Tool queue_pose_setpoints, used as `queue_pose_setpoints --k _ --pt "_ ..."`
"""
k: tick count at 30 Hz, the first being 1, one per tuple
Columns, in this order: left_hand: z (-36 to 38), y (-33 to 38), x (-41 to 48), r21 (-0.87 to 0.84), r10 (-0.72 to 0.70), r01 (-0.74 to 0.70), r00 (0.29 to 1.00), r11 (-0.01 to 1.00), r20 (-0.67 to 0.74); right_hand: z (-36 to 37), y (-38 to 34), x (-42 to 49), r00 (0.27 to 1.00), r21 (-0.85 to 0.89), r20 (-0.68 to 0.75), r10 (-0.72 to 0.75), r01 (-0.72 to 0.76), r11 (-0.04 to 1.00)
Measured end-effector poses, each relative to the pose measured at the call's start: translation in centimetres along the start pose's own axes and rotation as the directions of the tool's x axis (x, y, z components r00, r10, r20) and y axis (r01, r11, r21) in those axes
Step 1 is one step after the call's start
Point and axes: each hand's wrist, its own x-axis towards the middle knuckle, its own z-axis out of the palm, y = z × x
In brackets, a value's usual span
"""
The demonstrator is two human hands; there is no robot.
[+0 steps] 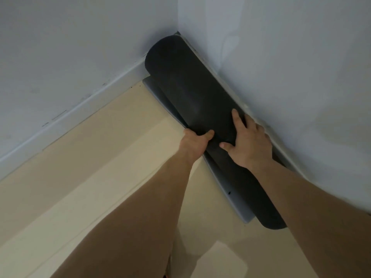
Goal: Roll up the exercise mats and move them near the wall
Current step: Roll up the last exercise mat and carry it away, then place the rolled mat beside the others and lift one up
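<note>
Rolled mat (180, 81) lies lengthwise along the base of the right-hand wall (301, 77). Its far end is tucked into the room corner, touching or v. nearly touching the skirting (198, 55).

Main risk: the roll isn't closed. A grey flap (230, 197) of the loose end sticks out flat on the floor (100, 157) on the room side, along most of the length. If both hands let go w/o tucking it, the mat prob. springs open & creeps away from the wall. Shoving harder twd the wall could squash the roll against the skirting instead of tightening it. Tugging at one spot only could skew it, leaving one end looser than the other.

Hands: both arms stretched fwd & down, meeting the roll a bit nearer than its middle. Left hand (195, 140) sits on the room side at the seam btwn roll & flap, thumb over the top, fingers wrapped down out of sight, so it's clamped on the mat. Right hand (249, 141) lies flat on top twd the wall side, fingers straight & spread, pressing, not gripping. The hands are near each other, not touching. Only one mat in view.
</note>
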Motion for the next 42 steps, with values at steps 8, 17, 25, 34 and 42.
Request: queue_pose_setpoints --k 8,17,25,34,42 --pt "0.9 -1.8 -1.8 0.012 -0.022 0.023 0.999 1.000 -0.041 1.6 -0.1 -3.0 0.989 -0.146 0.069 0.128 -0.116 0.982" --pt "2.9 -0.9 0.1 0.123 0.080 -0.067 0.991 0.990 -0.105 1.5 2.8 -1.2 0.998 -0.205 -0.057 -0.005 -0.006 0.979" --pt "-3.1 1.5 -5.7 0.651 0.212 -0.181 0.977 0.737 0.032 -2.2 0.2 -3.4 0.999 -0.165 -0.021 -0.044 0.040 0.985" --pt "-14.1 0.8 -22.9 0.757 0.181 0.000 0.971 0.654 -0.157 -11.1 -6.7 -15.6 0.962 -0.212 0.030 -0.272 0.272 0.939" --pt "-21.5 -4.6 -41.7 0.658 0.190 0.076 0.927 0.749 -0.323 -15.5 -14.7 -32.1 0.880 -0.280 0.078 -0.468 0.470 0.837"
